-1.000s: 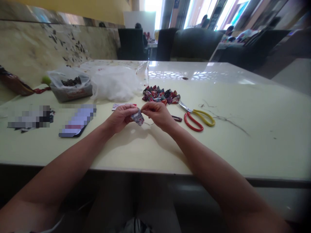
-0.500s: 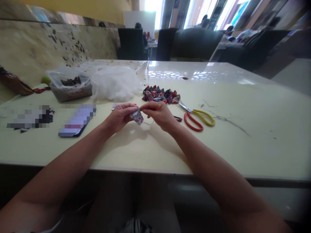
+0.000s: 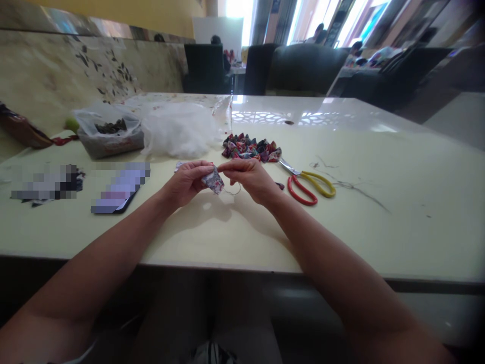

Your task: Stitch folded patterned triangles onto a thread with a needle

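My left hand (image 3: 188, 183) pinches a small piece of patterned fabric (image 3: 214, 182), pale grey with red spots. Close beside it, my right hand (image 3: 250, 178) has thumb and forefinger pressed together at the fabric's upper edge. Whatever those fingertips grip is too small to make out. A thin dark thread (image 3: 235, 191) curves from the fabric below the right fingers. Behind my hands sits a heap of colourful stuffed fabric pieces (image 3: 252, 149). To the right lie scissors (image 3: 310, 186) with one red and one yellow handle, their blades pointing at the heap.
Loose dark threads (image 3: 350, 185) lie right of the scissors. Left on the table (image 3: 379, 242) are a phone (image 3: 121, 189) and blurred-out scraps (image 3: 47, 184). Behind stand a bag of dark filling (image 3: 111, 139) and a bag of white stuffing (image 3: 180, 129). Chairs (image 3: 306, 68) and people are farther back.
The fabric in my left hand has turned slightly, showing more of its patterned face. My right hand has hardly shifted, and its wrist now covers more of the small dark object by the scissors.
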`<act>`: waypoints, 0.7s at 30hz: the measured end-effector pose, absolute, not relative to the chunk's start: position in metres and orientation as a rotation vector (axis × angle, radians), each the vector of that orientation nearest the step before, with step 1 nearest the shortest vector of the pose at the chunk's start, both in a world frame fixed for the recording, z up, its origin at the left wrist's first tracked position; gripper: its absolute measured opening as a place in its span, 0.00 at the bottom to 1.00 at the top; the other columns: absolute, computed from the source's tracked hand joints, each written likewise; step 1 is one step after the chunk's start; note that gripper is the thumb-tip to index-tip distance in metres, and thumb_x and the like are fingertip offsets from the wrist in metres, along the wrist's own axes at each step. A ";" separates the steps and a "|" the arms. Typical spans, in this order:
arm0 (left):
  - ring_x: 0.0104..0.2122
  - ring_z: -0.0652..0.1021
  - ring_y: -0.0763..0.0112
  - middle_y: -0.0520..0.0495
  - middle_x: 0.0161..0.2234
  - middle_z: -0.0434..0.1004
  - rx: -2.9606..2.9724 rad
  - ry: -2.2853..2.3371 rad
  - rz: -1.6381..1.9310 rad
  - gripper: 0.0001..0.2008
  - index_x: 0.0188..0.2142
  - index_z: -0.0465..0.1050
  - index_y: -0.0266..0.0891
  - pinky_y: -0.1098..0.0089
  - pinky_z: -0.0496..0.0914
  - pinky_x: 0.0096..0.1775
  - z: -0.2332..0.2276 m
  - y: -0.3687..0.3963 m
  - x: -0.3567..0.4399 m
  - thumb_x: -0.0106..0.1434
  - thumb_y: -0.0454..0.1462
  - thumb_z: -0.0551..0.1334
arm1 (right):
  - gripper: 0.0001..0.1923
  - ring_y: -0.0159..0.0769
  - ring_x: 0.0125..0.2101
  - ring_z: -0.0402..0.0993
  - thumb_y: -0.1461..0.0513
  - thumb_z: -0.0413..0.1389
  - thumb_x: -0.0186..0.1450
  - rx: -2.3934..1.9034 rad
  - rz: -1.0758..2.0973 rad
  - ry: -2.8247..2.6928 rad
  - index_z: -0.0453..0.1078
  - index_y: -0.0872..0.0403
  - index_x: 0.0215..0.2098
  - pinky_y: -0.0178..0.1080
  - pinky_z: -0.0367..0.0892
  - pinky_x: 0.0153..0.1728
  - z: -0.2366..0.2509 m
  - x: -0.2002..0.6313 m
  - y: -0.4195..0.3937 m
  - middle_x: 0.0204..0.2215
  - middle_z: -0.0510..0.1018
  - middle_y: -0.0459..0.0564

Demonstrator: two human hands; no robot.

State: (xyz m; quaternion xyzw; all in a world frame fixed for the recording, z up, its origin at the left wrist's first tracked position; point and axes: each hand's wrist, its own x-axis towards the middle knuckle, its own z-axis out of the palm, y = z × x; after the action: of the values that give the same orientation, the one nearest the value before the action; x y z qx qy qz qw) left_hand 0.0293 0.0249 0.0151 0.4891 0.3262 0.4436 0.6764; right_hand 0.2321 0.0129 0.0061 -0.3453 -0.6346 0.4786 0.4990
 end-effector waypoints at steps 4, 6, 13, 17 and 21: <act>0.26 0.77 0.75 0.50 0.27 0.79 1.099 0.716 0.989 0.10 0.32 0.82 0.34 0.71 0.76 0.33 0.015 0.025 0.029 0.53 0.37 0.77 | 0.08 0.31 0.34 0.74 0.61 0.65 0.59 -0.811 1.169 -1.539 0.86 0.51 0.36 0.34 0.69 0.31 0.005 0.233 0.013 0.36 0.85 0.48; 0.26 0.77 0.75 0.50 0.27 0.79 1.096 0.709 0.979 0.10 0.32 0.82 0.34 0.72 0.76 0.33 0.015 0.025 0.029 0.53 0.37 0.77 | 0.08 0.31 0.34 0.74 0.61 0.65 0.59 -0.818 1.161 -1.548 0.85 0.51 0.36 0.35 0.69 0.32 0.005 0.233 0.014 0.37 0.85 0.48; 0.25 0.76 0.75 0.50 0.26 0.77 1.103 0.689 0.925 0.10 0.28 0.79 0.35 0.72 0.75 0.32 0.014 0.024 0.031 0.53 0.36 0.76 | 0.06 0.30 0.32 0.72 0.60 0.64 0.59 -0.828 1.145 -1.568 0.83 0.53 0.34 0.34 0.69 0.31 0.004 0.231 0.013 0.32 0.83 0.47; 0.24 0.75 0.74 0.51 0.24 0.74 1.124 0.692 0.901 0.09 0.27 0.77 0.35 0.71 0.75 0.32 0.015 0.023 0.032 0.53 0.35 0.76 | 0.06 0.30 0.31 0.71 0.60 0.64 0.58 -0.852 1.145 -1.558 0.82 0.53 0.32 0.34 0.69 0.31 0.005 0.230 0.012 0.30 0.82 0.45; 0.24 0.76 0.74 0.51 0.24 0.75 1.127 0.696 0.910 0.09 0.28 0.77 0.35 0.70 0.76 0.33 0.015 0.022 0.032 0.54 0.35 0.76 | 0.06 0.30 0.31 0.71 0.59 0.65 0.57 -0.862 1.156 -1.558 0.82 0.52 0.32 0.34 0.69 0.31 0.007 0.230 0.012 0.30 0.82 0.46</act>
State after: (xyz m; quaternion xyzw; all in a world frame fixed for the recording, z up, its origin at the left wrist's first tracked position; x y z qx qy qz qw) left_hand 0.0321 0.0225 0.0154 0.5049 0.3118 0.4078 0.6940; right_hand 0.2304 0.0116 0.0070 -0.3546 -0.6407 0.4756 0.4875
